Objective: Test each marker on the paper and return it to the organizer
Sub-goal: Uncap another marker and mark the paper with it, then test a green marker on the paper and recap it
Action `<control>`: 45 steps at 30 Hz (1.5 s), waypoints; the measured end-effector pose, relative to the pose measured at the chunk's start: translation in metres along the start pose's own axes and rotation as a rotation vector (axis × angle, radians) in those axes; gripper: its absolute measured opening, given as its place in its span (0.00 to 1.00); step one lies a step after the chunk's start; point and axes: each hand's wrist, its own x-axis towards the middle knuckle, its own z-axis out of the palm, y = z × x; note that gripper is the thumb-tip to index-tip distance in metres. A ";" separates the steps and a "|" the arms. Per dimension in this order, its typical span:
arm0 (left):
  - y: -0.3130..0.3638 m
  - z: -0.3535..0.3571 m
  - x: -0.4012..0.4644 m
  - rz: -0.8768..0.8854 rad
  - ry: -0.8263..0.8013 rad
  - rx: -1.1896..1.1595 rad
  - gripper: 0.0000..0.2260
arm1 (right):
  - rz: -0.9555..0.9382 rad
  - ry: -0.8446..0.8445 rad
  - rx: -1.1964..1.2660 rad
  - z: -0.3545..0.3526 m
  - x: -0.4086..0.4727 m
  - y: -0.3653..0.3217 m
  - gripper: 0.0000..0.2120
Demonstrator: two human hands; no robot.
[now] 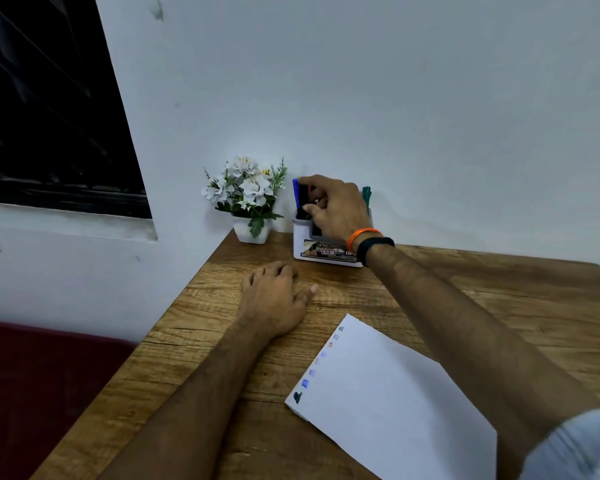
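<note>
A white organizer stands at the far edge of the wooden table, against the wall. My right hand reaches over it, fingers pinched around a black marker that stands in the organizer. A blue marker stands just left of it, and a green one pokes up behind my hand. My left hand rests flat on the table in front of the organizer, holding nothing. The white paper lies near me to the right, with several small colour marks along its left edge.
A small white pot of white artificial flowers sits left of the organizer at the table's far corner. The table's left edge drops off to a dark red seat. A dark window is at the upper left.
</note>
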 end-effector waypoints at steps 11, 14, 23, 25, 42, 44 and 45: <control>0.006 -0.007 0.000 -0.001 -0.055 -0.003 0.26 | 0.061 0.106 0.105 -0.027 -0.020 0.018 0.22; 0.012 -0.005 0.001 0.019 -0.027 -0.044 0.24 | 0.125 0.135 0.084 -0.041 -0.031 0.034 0.14; 0.039 0.007 0.013 0.119 -0.040 -0.065 0.19 | 0.330 0.117 0.008 -0.057 -0.042 0.075 0.09; 0.037 0.009 0.014 0.121 -0.042 -0.059 0.19 | 0.356 0.117 0.001 -0.055 -0.037 0.079 0.08; 0.033 0.014 0.016 0.137 -0.004 -0.062 0.20 | 0.524 0.207 0.106 -0.036 0.002 0.070 0.10; 0.033 0.014 0.016 0.138 -0.001 -0.059 0.20 | 0.494 0.288 0.241 -0.044 0.002 0.061 0.10; 0.033 0.014 0.016 0.135 -0.005 -0.058 0.20 | 0.472 0.328 0.306 -0.048 0.002 0.055 0.10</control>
